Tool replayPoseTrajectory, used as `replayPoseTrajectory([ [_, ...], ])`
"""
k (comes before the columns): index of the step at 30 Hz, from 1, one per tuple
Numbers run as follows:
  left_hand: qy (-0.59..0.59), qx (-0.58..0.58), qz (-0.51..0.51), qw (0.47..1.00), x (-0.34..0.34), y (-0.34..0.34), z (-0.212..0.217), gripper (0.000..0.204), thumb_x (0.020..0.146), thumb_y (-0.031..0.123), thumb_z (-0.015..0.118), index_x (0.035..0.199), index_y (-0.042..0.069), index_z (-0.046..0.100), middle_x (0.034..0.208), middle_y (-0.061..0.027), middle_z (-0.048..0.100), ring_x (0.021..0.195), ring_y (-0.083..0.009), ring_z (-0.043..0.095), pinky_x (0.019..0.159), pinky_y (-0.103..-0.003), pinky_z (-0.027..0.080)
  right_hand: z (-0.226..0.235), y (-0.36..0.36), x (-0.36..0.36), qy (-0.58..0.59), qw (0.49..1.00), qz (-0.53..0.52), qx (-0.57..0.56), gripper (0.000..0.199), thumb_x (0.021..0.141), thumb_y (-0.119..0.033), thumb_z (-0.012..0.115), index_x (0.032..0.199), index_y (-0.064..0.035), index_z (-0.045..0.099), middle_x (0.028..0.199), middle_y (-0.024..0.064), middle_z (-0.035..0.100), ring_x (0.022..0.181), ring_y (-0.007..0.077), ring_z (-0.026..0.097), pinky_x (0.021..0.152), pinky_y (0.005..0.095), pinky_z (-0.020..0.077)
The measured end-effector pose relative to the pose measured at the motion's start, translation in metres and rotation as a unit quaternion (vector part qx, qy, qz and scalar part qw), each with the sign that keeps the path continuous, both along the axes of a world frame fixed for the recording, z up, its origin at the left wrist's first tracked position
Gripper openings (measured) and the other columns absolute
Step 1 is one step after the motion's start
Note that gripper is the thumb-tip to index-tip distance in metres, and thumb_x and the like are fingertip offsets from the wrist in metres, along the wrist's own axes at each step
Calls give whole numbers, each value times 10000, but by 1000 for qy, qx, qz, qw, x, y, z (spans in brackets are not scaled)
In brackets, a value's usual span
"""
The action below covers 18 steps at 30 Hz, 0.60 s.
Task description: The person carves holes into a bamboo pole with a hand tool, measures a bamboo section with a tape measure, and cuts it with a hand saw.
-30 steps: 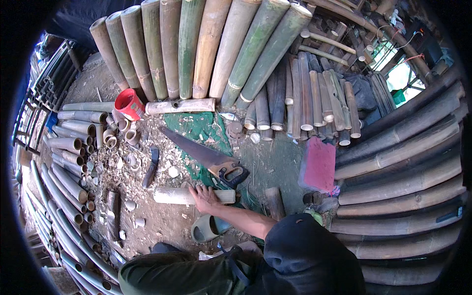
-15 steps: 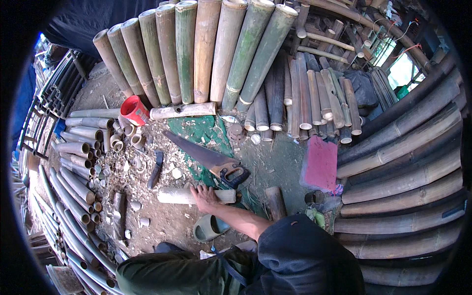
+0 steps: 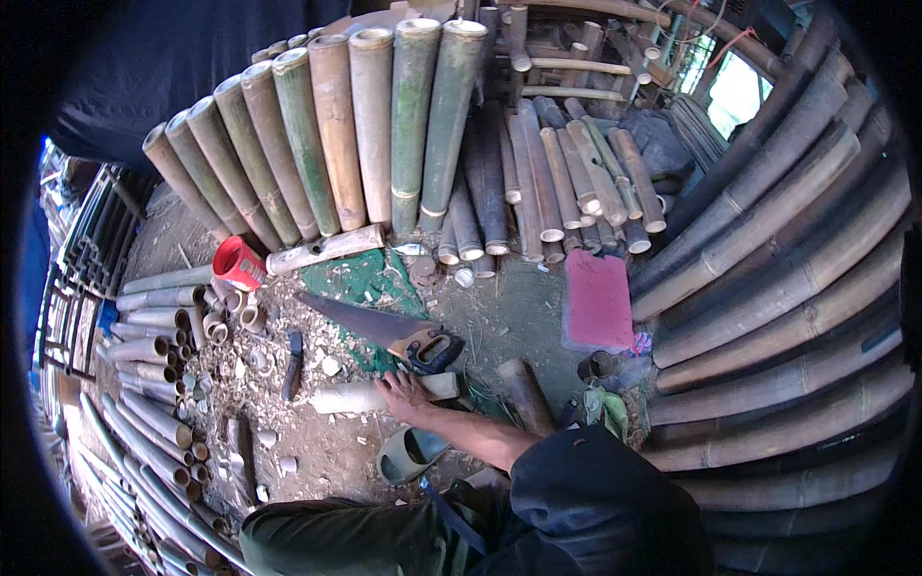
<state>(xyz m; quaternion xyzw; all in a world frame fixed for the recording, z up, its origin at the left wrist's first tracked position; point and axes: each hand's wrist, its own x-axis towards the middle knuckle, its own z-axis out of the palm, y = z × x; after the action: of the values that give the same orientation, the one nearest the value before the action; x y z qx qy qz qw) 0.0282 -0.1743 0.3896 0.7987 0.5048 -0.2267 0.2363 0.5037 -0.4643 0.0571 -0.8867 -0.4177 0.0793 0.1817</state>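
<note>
My right hand [image 3: 404,395] lies over a short pale bamboo section [image 3: 350,397] on the ground, its fingers curled over the top. My left hand is out of view. Just beyond the bamboo is a handsaw [image 3: 370,327] with a dark blade and a brown and black handle. The handle end lies close to the section's right part. To the left rests a dark, slightly curved, handle-like piece [image 3: 293,366]. Nearer to me, below my forearm, sits a grey-green sandal [image 3: 407,456]. A short dark bamboo piece [image 3: 526,396] stands right of my wrist.
Tall bamboo tubes [image 3: 338,134] lean in a row at the back. A red bucket [image 3: 238,265] stands at left among cut bamboo rings and shavings. Bamboo stacks [image 3: 144,442] line the left, and long poles [image 3: 768,384] the right. A pink block [image 3: 597,305] lies right of centre.
The view has turned, so most of the scene shifts left. Against the saw and the dark curved piece, the pale bamboo section sits slightly further right, my right hand still on it.
</note>
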Motion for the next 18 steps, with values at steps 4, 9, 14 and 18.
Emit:
replayPoseTrajectory([
  [4,73,83,-115,987,35,29,10,518,902,358,643,1272,3,567,1195,-169,654,1079,-296,616,899,-414,473,-4,5,-8,-64,993,-96,34,497,876,-118,465,1368,-45,449,1353,190,422,1199,387,436,991,542,345],
  [9,-22,86,-90,992,28,112,-20,480,897,303,704,1270,25,586,1153,-162,643,1007,-247,603,834,-347,495,28,-26,9,104,968,-92,210,563,767,-81,606,1320,-44,504,1258,182,471,1145,364,504,955,466,427],
  [14,6,98,-53,994,59,129,-10,468,911,273,686,1292,27,572,1172,-164,630,993,-242,602,828,-337,498,74,-121,147,52,895,-231,379,626,752,-105,698,1340,-56,489,1294,207,505,1215,373,488,1044,436,398],
  [18,0,98,-49,994,119,132,-17,469,912,269,685,1298,30,567,1174,-163,629,989,-241,602,826,-336,499,133,-323,324,-189,745,-605,208,814,730,-166,732,1419,-14,326,1247,276,446,1184,447,434,1007,496,375],
])
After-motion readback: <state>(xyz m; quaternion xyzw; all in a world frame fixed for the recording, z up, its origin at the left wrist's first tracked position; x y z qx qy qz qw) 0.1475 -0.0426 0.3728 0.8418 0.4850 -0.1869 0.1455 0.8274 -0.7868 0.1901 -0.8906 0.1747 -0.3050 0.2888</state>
